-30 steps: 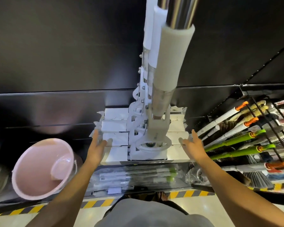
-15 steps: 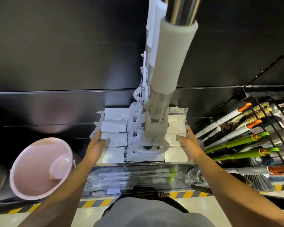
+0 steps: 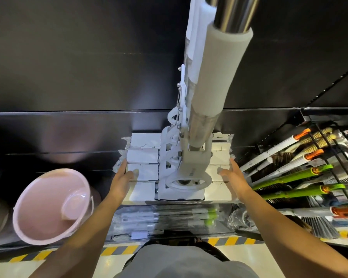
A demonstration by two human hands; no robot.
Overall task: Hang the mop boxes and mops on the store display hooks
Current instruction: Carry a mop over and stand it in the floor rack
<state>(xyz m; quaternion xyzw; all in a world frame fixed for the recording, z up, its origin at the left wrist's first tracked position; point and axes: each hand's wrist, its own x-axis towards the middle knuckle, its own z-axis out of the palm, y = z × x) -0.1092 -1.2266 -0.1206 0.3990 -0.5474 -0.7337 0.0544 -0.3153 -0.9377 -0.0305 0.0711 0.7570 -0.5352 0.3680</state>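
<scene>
A black display wall (image 3: 68, 57) fills the upper half of the view, seen from above looking steeply down, with a base shelf (image 3: 225, 232) along its foot and a yellow-and-black floor stripe (image 3: 119, 250) in front of that.

Several mops (image 3: 219, 73) hang at the middle of the wall. Their chrome handles wear white foam sleeves and run toward the camera, and their white plastic joints are lined up one behind another.

A pink bucket (image 3: 48, 207) sits tilted at the left end of the base shelf, its mouth open to the camera. At the right end, brooms (image 3: 289, 177) with green, white and orange handles lie packed together behind a black wire rack.

The mop boxes (image 3: 143, 155), white and stacked in rows, sit at the foot of the hanging mops, against the wall and just above the shelf. Below them, bagged mops (image 3: 169, 215) lie flat on the shelf.

The left hand (image 3: 122, 179) lies flat against the left side of the box stack, fingers straight along its edge and thumb spread onto the facing panel. The right hand (image 3: 233, 177) mirrors it on the right side, fingers straight, thumb on the front. Both press the stack between them, with no curled grip.
</scene>
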